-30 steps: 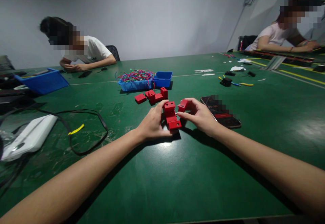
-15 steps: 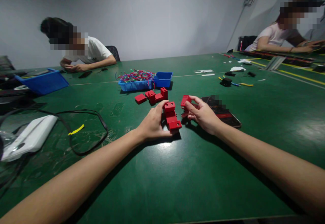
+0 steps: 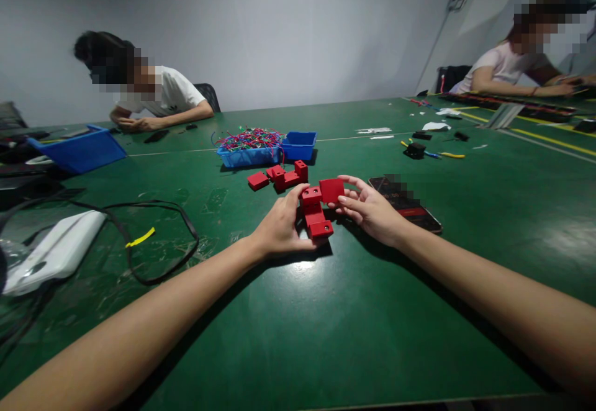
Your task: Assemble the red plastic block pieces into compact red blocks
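Green table point(image 3: 298, 336): blue tray point(image 3: 251, 158) of wires point(image 3: 251, 138); left fingers point(image 3: 296, 195) clasp red block point(image 3: 313, 207), right fingers point(image 3: 351, 203) pinch red piece point(image 3: 331, 191).

Red block point(image 3: 314, 214): left side hidden by left hand point(image 3: 282, 225). Red cover point(image 3: 331, 191): right edge partly hidden by right hand point(image 3: 367, 211). Phone point(image 3: 421, 220): near-left edge hidden behind right hand; display illegible. Black cable point(image 3: 149, 282): cut off at left. Forearms point(image 3: 153, 311): cut off by frame edges. Coloured wires point(image 3: 251, 138), far: individual ends too small to tell.
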Motion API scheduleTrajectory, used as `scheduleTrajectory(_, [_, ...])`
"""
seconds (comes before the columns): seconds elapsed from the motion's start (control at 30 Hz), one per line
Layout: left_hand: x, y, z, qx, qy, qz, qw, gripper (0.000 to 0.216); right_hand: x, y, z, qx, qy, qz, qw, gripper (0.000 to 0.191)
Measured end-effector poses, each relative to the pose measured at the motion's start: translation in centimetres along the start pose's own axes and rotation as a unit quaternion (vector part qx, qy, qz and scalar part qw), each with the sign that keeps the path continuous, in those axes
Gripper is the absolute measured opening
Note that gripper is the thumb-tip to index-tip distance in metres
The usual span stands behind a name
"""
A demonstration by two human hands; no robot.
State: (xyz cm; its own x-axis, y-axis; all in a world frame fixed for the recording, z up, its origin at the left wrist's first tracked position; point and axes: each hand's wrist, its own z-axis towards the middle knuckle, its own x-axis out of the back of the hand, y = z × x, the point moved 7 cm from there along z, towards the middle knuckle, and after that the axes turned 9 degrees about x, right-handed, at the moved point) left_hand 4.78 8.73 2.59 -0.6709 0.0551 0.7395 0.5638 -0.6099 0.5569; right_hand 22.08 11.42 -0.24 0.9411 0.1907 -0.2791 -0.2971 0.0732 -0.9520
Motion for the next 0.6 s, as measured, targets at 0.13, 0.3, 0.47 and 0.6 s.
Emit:
scheduleTrajectory(0.13, [0.1, 0.0, 0.0, 0.005, -0.003, 0.001, 1.000, 0.100, -1.1, -0.1, -0.3, -0.006, -0.020, 0.013, 1.000, 0.045])
scheduleTrajectory(0.3, [0.0, -0.1, 0.0, 0.009, -0.004, -0.002, 1.000, 0.099, -1.3, -0.1, -0.7, -0.015, -0.029, 0.002, 0.999, 0.034])
scheduleTrajectory(0.47, [-0.2, -0.2, 0.0, 0.008, -0.006, -0.006, 1.000, 0.100, -1.2, -0.3, -0.6, 0.004, -0.040, 0.007, 0.999, 0.033])
scheduleTrajectory(0.6, [-0.2, -0.2, 0.1, 0.004, -0.004, -0.006, 1.000, 0.099, -1.2, -0.5, -0.6, 0.010, -0.039, 0.017, 0.999, 0.039])
